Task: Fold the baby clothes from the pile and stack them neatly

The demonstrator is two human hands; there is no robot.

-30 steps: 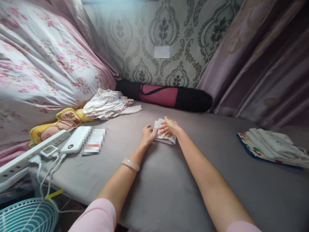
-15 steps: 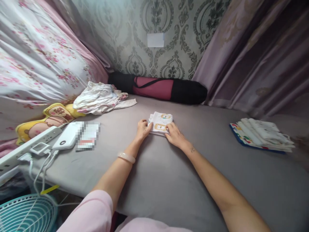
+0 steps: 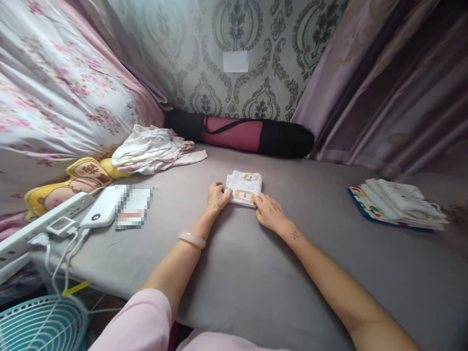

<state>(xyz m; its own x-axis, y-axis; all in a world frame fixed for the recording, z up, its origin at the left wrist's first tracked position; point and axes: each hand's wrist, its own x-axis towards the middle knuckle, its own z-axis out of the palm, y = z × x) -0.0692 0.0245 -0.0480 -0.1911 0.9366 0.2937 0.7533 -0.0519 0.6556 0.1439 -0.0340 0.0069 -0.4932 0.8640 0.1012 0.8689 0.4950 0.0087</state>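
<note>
A small folded white garment (image 3: 244, 187) with yellow-framed prints lies flat on the grey sheet (image 3: 234, 273) in front of me. My left hand (image 3: 218, 196) is closed on its left edge, thumb on top and fingers curled at the side. At the near right corner, my right hand (image 3: 269, 210) has its fingers bent and pinched on the edge of the cloth; its fingertips are partly hidden.
Crumpled white clothes (image 3: 153, 148) lie at the back left, near a yellow cushion (image 3: 54, 192). A power strip (image 3: 47, 226) and a white power bank (image 3: 104, 207) are at left. Folded cloths (image 3: 398, 202) are stacked at right. A black and maroon bag (image 3: 234, 132) lies along the wall.
My right hand has slid a little right and toward me, from the garment's right side to its near right corner. The left hand stays in place.
</note>
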